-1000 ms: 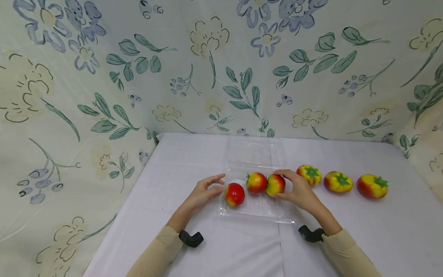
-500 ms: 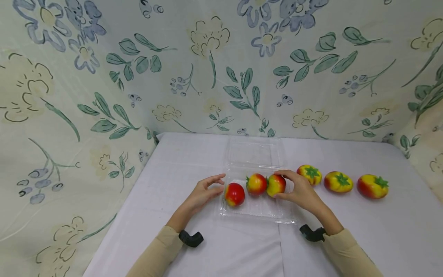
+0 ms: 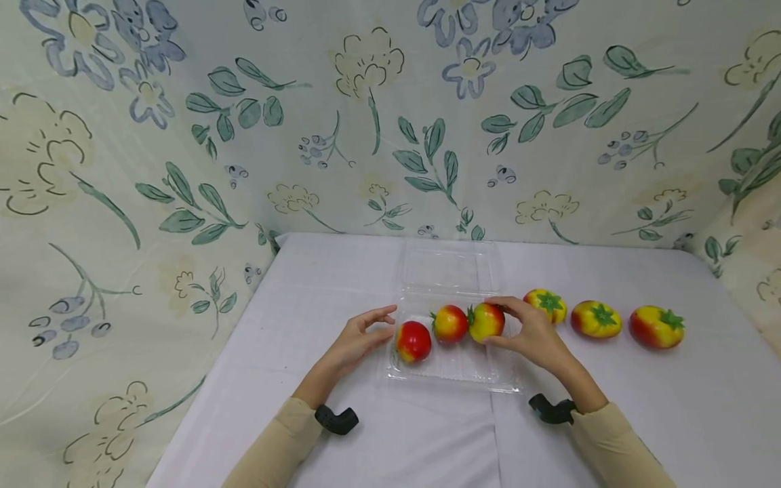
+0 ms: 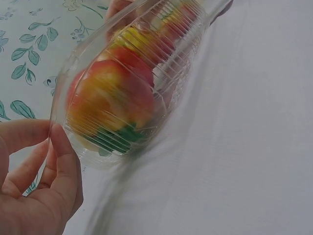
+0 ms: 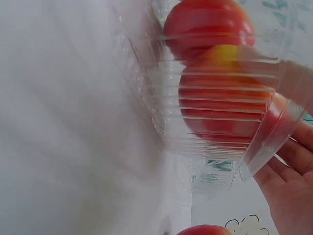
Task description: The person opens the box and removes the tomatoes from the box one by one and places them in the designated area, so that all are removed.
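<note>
In the head view, a clear plastic clamshell box [image 3: 454, 385] lies with its lid [image 3: 450, 268] folded back. My left hand [image 3: 360, 339] is at its left side; the left wrist view shows thumb and finger pinching the rim [image 4: 57, 105]. Inside the box, a red tomato-like fruit [image 3: 413, 341] sits at the left, and a red-yellow one [image 3: 450, 324] with a green leafy top lies in the middle. My right hand [image 3: 537, 335] holds a third such fruit [image 3: 486, 323] between thumb and fingers, at the box's right end. Through the plastic, that fruit [image 5: 222, 98] appears mostly red.
Three more yellow-red fruits with green tops stand in a row right of the box: a near one [image 3: 548, 305], a middle one [image 3: 596, 320] and a far-right one [image 3: 656, 327]. A white cloth [image 3: 329, 271] covers the table. Behind hangs a floral curtain [image 3: 366, 169].
The right hand has turned the fruit it holds, so its green top now faces left. The middle fruit has shifted slightly left. The left hand stays in place.
</note>
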{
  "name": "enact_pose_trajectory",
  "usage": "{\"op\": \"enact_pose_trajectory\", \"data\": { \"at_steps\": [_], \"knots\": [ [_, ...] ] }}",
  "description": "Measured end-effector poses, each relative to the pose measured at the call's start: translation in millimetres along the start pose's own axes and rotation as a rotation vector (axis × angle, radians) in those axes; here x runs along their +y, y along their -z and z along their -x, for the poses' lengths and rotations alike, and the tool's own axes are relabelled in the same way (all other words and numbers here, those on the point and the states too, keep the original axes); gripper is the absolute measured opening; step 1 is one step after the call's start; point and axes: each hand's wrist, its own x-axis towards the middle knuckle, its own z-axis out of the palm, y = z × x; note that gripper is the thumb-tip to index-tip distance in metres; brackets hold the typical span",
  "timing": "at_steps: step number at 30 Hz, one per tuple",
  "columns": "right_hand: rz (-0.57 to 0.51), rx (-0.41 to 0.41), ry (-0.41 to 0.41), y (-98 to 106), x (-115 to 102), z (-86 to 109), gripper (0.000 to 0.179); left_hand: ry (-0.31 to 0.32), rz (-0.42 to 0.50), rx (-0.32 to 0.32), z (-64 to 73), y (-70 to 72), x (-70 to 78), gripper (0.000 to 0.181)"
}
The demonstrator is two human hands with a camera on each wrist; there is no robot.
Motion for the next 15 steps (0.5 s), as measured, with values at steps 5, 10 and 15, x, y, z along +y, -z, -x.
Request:
{"op": "enact_pose_trajectory", "data": {
  "at_steps": [5,10,15],
  "knots": [
    [-0.022,0.018,-0.013,0.5,-0.9,-0.2,0.069,-0.008,-0.001,-0.002,0.3,0.8,0.1,0.05],
    [-0.042,0.024,-0.029,1.8,-1.6,1.0,0.071,-0.01,0.008,-0.004,0.9,0.9,0.1,0.049],
    [-0.056,0.034,-0.028,3.8,-3.1,1.6,0.072,-0.007,-0.007,0.0,2.0,0.5,1.1,0.05]
  ]
}}
